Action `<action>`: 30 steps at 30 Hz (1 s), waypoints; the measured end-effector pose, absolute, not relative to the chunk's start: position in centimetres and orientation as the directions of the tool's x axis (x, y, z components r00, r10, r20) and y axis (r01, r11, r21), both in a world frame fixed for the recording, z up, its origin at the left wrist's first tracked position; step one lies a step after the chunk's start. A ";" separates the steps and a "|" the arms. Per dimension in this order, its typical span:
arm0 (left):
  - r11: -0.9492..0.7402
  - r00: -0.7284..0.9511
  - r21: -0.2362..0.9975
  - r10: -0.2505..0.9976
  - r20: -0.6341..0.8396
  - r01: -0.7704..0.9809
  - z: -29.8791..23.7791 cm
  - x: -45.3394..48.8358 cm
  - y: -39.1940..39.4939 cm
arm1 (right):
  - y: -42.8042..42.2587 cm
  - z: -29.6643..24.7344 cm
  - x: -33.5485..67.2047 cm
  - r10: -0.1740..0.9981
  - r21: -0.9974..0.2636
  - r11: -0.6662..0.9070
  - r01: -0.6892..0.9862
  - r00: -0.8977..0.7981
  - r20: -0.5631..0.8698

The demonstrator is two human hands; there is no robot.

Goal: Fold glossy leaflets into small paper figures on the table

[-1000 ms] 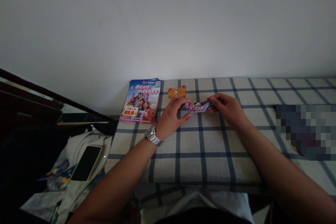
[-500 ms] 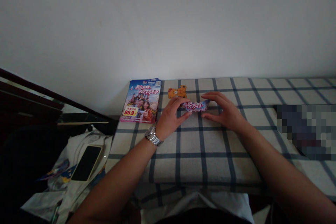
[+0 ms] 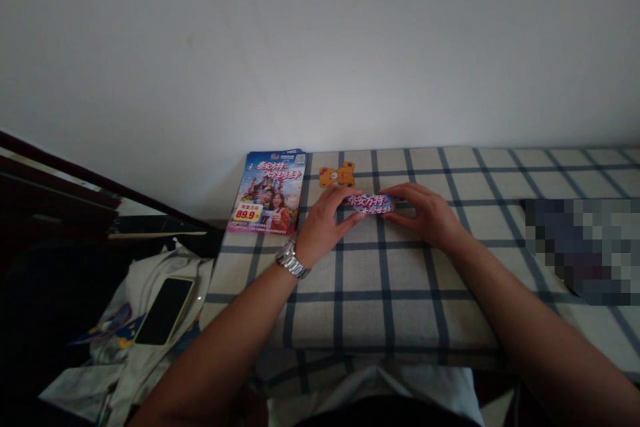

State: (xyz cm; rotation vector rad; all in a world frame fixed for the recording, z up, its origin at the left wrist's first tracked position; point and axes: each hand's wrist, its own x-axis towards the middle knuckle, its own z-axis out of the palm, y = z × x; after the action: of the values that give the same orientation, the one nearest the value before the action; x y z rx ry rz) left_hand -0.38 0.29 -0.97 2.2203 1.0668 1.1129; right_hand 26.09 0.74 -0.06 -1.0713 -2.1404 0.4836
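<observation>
Between my two hands is a folded flyer (image 3: 371, 204), a narrow blue and pink piece with white lettering, held just above or on the checked cloth; which of the two I cannot tell. My left hand (image 3: 323, 221), with a metal watch (image 3: 293, 260) on its wrist, pinches the left end between thumb and fingers. At the right end, the thumb and fingers of my right hand (image 3: 426, 215) are closed on the flyer too. An orange bear-shaped cutout (image 3: 337, 175) lies just behind my left hand. To the left is a stack of flyers (image 3: 270, 190) with similar print.
A checked cloth (image 3: 405, 320) covers the table, which meets a white wall (image 3: 350, 47) at the back. A blurred-out dark flat item (image 3: 545, 213) lies at the right. Below the table's left edge, a phone (image 3: 165, 310) rests on pale bags or cloth.
My right hand's thumb and fingers have closed in on the flyer's right end. That end, tilted up before, now sits flatter. My left hand has barely moved.
</observation>
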 end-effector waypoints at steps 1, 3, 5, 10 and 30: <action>-0.608 0.381 0.657 0.793 0.476 0.445 -1.0 -0.4 0.3 | 0.7 0.0 26.1 0.809 -0.591 0.588 0.552 -0.422 0.409; -0.610 0.382 0.653 0.791 0.477 0.449 -0.9 -0.4 0.3 | 0.7 0.0 26.0 0.812 -0.595 0.583 0.553 -0.420 0.405; -0.613 0.381 0.648 0.789 0.481 0.452 -0.9 -0.4 0.3 | 0.7 0.1 26.0 0.810 -0.594 0.585 0.552 -0.424 0.404; -0.610 0.382 0.664 0.791 0.478 0.434 -1.2 -0.4 0.4 | 0.7 0.1 26.1 0.798 -0.581 0.603 0.547 -0.435 0.418; -0.609 0.341 0.658 0.793 0.505 0.443 -1.8 -0.7 0.7 | 1.7 -0.4 27.5 0.870 -0.532 0.440 0.723 -0.198 0.450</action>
State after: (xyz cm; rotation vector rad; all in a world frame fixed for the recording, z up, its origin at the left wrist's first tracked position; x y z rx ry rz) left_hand -0.69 0.73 -1.79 2.2051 1.0859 1.1721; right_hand 27.50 1.72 -0.36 -1.3372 -1.9760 0.2615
